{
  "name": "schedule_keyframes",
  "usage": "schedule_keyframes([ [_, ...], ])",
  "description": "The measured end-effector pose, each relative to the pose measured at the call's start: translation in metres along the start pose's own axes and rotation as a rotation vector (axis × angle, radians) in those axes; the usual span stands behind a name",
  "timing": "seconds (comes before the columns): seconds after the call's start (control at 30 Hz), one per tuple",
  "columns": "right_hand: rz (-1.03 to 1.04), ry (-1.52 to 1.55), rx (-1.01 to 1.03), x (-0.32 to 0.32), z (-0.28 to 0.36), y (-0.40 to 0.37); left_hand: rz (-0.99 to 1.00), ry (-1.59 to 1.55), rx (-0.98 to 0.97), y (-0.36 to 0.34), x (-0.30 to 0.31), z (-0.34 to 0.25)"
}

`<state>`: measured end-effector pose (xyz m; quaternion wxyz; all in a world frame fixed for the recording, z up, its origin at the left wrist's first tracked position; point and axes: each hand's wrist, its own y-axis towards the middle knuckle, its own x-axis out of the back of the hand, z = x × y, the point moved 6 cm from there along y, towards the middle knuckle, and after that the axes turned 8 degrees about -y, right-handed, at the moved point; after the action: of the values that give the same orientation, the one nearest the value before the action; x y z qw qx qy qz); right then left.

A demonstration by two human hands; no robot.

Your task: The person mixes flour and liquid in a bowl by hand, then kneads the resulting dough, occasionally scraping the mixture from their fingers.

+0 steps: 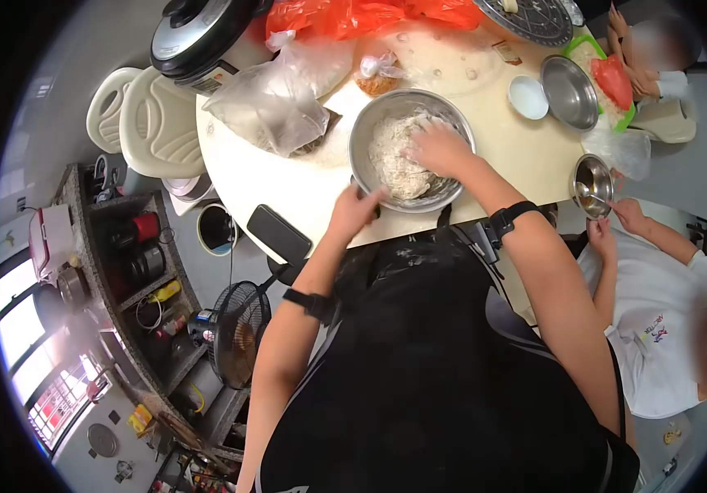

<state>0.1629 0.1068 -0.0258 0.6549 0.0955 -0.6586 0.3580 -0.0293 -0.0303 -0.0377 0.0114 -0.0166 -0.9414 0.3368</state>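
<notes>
A large metal bowl (359, 148) stands near the front edge of the table, with pale, shaggy dough (394, 160) inside. My right hand (440, 148) reaches into the bowl from the right, its fingers pressed into the dough; the fingertips are partly hidden. At the bowl's lower left, my left hand (355, 214) is closed on the rim. A black phone (279, 233) lies on the table left of that hand. Behind the bowl sits a small knotted bag of orange-brown food (379, 76), and to its left rests a large clear plastic bag (275, 99).
A rice cooker (197, 49) and red plastic bags (370, 16) stand at the back. Right are a white bowl (527, 97), a metal basin (569, 92) and a green tray (627, 119). A person (649, 329) stirs in a small metal bowl (592, 174). A fan (241, 335) stands lower left.
</notes>
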Motion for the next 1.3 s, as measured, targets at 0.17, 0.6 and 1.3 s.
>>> schedule_keyframes([
  [0.17,-0.237,0.395,-0.223,-0.018,0.002,-0.002,-0.500,-0.111,-0.486,0.048,0.001,-0.006],
  [0.6,-0.275,0.895,-0.404,0.016,0.000,-0.027,-0.561,-0.193,-0.379,0.050,-0.015,-0.017],
  [1.3,-0.405,0.239,0.084,-0.022,0.014,0.062,-0.641,-0.139,-0.326,0.040,-0.027,-0.017],
])
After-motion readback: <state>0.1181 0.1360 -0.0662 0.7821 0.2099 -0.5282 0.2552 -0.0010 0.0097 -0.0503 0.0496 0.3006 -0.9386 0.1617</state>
